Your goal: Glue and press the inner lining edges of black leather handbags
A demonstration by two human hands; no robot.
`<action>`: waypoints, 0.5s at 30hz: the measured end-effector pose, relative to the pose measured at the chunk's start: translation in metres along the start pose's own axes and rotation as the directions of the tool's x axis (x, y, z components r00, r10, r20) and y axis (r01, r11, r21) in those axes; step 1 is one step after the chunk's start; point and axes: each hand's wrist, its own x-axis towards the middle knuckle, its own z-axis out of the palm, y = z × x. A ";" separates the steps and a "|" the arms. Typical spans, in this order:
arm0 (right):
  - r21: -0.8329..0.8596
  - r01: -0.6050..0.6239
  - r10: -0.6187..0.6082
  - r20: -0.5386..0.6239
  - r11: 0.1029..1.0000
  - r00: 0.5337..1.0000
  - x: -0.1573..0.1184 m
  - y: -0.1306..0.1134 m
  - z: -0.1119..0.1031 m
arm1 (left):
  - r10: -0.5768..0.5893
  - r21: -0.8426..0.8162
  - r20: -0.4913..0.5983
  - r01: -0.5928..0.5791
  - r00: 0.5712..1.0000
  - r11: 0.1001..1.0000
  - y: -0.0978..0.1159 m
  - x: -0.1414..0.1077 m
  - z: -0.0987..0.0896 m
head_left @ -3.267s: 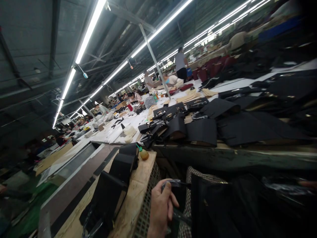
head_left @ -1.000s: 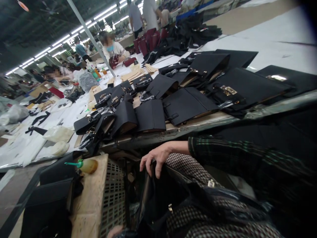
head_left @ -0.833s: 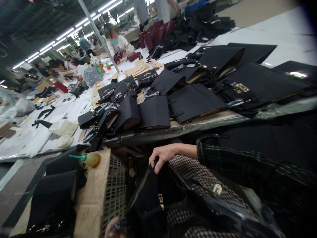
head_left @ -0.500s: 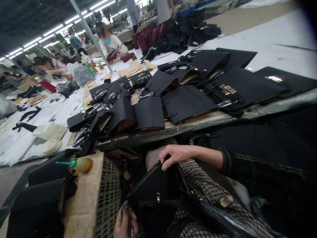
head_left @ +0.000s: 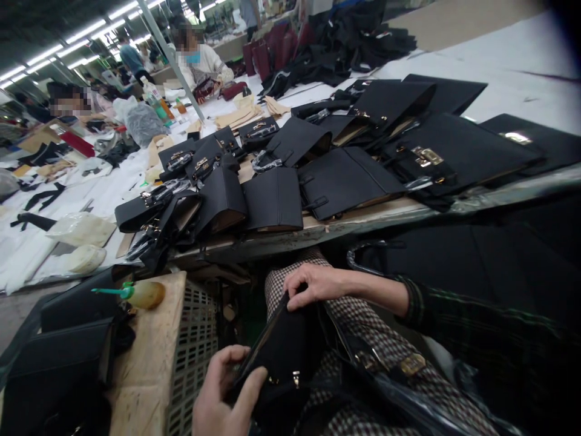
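Observation:
A black handbag point(head_left: 284, 339) with gold hardware lies across my lap, on checked trousers. My right hand point(head_left: 308, 286) pinches its upper edge between thumb and fingers. At the lower left, my left hand point(head_left: 229, 387) grips the bag's nearer edge, thumb on the outer face and fingers curled behind. The bag's handle, wrapped in clear plastic, runs toward the lower right. Dark shadow hides much of the bag's underside.
Several black handbags point(head_left: 272, 198) lie on the worktable along its front edge. To my left, a wooden board point(head_left: 145, 375) on a plastic crate point(head_left: 193, 351) bears a glue bottle point(head_left: 146, 295) and more black bags point(head_left: 59, 351). A co-worker point(head_left: 204, 63) sits across the table.
My left hand has moved up onto the bag's edge, its thumb now on the front. My right hand keeps its pinch and has shifted slightly left. The view has turned slightly.

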 end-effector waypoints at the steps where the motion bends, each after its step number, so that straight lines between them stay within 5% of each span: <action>1: 0.017 0.018 -0.017 -0.011 1.000 1.000 -0.002 -0.002 0.000 | -0.022 0.019 0.009 0.022 1.000 1.000 0.001 0.002 0.006; 15: 0.093 0.032 -0.015 -0.182 0.995 0.983 -0.024 0.006 0.002 | -0.006 -0.043 0.016 0.007 1.000 0.999 -0.007 0.010 0.011</action>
